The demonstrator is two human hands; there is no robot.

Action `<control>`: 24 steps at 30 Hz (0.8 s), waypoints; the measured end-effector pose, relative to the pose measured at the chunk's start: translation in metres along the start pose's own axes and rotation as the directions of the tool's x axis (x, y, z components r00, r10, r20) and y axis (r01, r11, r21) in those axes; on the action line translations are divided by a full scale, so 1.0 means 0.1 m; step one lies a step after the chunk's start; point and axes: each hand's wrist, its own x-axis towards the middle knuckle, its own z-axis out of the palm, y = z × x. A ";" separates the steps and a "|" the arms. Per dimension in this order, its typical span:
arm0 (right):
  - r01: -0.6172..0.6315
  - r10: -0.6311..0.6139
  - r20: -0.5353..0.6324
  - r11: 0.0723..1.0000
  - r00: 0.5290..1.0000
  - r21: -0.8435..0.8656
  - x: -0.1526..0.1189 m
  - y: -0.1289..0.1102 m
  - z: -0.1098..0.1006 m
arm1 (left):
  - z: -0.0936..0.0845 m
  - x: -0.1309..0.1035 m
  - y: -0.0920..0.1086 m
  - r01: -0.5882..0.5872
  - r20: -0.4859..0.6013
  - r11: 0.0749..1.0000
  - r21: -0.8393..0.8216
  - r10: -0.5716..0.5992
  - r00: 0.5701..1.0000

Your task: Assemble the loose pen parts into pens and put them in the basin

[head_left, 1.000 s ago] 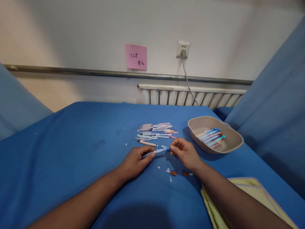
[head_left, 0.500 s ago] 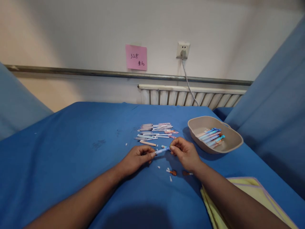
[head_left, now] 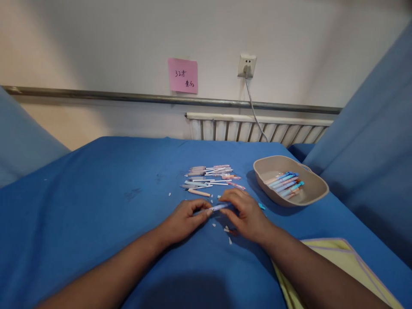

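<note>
My left hand [head_left: 186, 219] pinches the left end of a pale blue-violet pen [head_left: 220, 207] between thumb and fingertips. My right hand [head_left: 247, 213] curls its thumb and fingers around the pen's right part, hiding that end. Just beyond my hands lie rows of pen parts: grey and pastel barrels [head_left: 195, 174], thin white refills [head_left: 219, 181] and pinkish patterned pieces [head_left: 236, 186]. A peach barrel [head_left: 198, 193] is nearest to my left fingers. Below the pen are small white tips [head_left: 230, 240] and a brown-and-white piece [head_left: 228, 231], partly covered by my right hand.
A beige basket [head_left: 313, 198] holding several pens [head_left: 286, 184] stands at the right. A bright cyan piece [head_left: 262, 206] shows beside my right hand. A folded yellow cloth [head_left: 341, 266] lies under my right forearm. Blue cloth [head_left: 96, 193] covers the table; blue curtains [head_left: 367, 128] hang at both sides.
My right hand has shifted from pinching the pen's blue end to curling over its right part. The cyan piece beside it has come into view. My left hand keeps its pinch.
</note>
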 end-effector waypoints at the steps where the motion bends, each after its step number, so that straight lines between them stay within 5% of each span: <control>1: 0.041 -0.038 0.041 0.996 0.998 -0.078 0.00 -0.02 -0.01 | 0.01 -0.01 0.03 -0.025 -0.007 0.998 0.058 0.026 1.000; 6: 0.118 -0.067 0.209 0.964 0.976 -0.240 -0.02 -0.07 -0.01 | 0.05 -0.09 0.12 -0.065 -0.030 0.967 0.247 0.075 0.997; 15: 0.065 -0.027 0.197 0.980 0.980 -0.190 -0.04 -0.03 -0.02 | 0.02 -0.14 0.11 -0.128 -0.002 0.966 0.223 0.132 0.991; 24: -0.103 0.128 0.272 0.989 0.954 -0.104 -0.03 -0.05 0.01 | 0.06 -0.16 0.06 -0.151 0.028 0.879 0.453 0.155 0.988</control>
